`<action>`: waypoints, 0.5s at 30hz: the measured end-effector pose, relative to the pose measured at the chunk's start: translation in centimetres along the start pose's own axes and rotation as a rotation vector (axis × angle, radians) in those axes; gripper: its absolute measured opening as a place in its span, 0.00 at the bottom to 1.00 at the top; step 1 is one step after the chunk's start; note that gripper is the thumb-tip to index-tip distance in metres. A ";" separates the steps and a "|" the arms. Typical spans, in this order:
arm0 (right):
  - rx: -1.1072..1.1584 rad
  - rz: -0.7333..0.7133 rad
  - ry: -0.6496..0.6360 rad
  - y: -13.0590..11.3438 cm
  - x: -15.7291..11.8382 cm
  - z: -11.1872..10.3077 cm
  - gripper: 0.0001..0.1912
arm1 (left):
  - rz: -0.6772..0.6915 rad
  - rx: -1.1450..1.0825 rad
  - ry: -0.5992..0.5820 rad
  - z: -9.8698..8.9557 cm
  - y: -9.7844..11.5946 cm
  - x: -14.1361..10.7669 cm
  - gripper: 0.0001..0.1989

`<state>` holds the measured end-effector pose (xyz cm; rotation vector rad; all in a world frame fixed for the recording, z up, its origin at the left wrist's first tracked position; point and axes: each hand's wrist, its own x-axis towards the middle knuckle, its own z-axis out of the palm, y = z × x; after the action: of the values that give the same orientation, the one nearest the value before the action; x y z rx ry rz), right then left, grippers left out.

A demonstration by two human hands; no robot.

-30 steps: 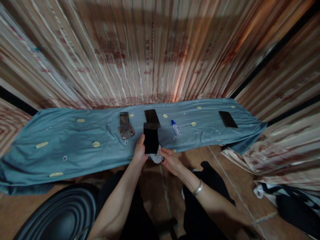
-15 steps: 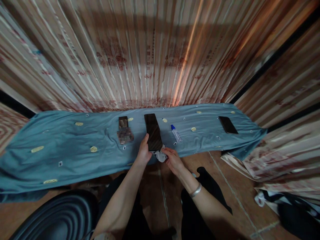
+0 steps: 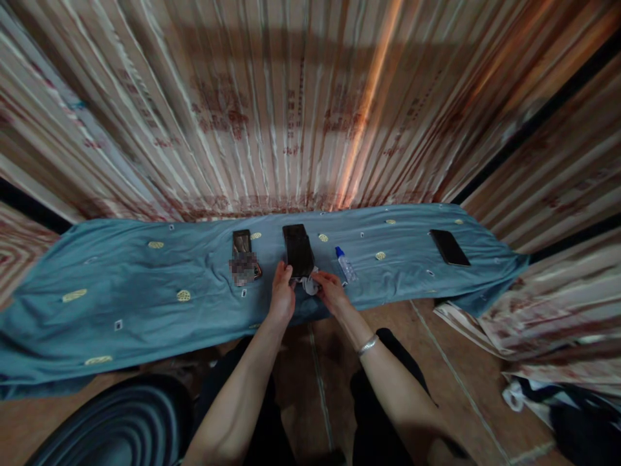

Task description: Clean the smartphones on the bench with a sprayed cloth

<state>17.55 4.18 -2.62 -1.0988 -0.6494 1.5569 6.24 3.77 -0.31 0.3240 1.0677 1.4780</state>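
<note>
A dark, glossy phone-like slab (image 3: 301,256) is held near the front edge of the blue cloth, with another dark piece (image 3: 294,230) showing at its far end. My left hand (image 3: 282,291) grips the slab's near left corner, thumb on top. My right hand (image 3: 330,290) pinches a crumpled grey cloth (image 3: 310,285) at the slab's near right corner. Just right of it lies a clear bottle with a blue cap (image 3: 346,264). To the left rests a dark phone-like object (image 3: 241,241), partly under a blurred patch.
The blue patterned cloth (image 3: 145,278) covers a long narrow surface. Another dark flat device (image 3: 449,247) lies on its right part. Striped curtains (image 3: 242,116) hang behind and at the sides. A black ridged round object (image 3: 116,427) stands at the lower left.
The held slab has moved slightly and now looks shorter and more upright in view. Both hands are a little higher, still at its near end. The whole view has shifted slightly.
</note>
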 end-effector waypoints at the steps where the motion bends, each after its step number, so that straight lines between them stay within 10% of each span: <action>1: -0.010 -0.006 -0.003 -0.1 0.2 0.0 0.15 | 0.000 0.007 0.000 -0.1 0.0 -0.1 0.15; 15: -0.302 -0.161 0.025 -1.5 3.1 -0.5 0.22 | 0.049 0.052 -0.021 -0.1 -0.9 0.7 0.10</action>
<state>18.60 7.47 -2.53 -1.2525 -0.9546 1.3331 6.54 4.26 -1.29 0.4040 1.0889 1.4889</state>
